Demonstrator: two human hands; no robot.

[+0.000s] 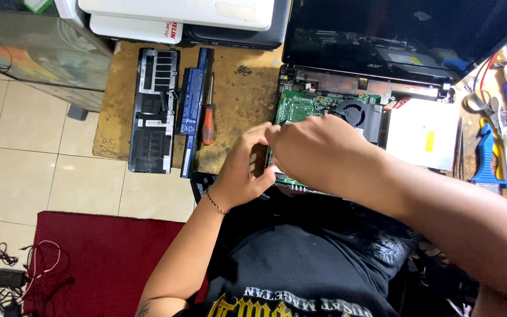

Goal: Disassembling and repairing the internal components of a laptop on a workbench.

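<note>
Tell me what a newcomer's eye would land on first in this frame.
First, the opened laptop at centre right, its green circuit board and round fan bared, with the left hand and right hand meeting over the board's near left edge. Left of it on the brown table lie a black bottom cover, a long battery and an orange-handled screwdriver.

Single head-worn view, steeply downward, close over the workbench [236, 94]

Pale tiled floor [24, 170] — red rug [95, 258] below; worn brown worktable [236, 94].
</note>
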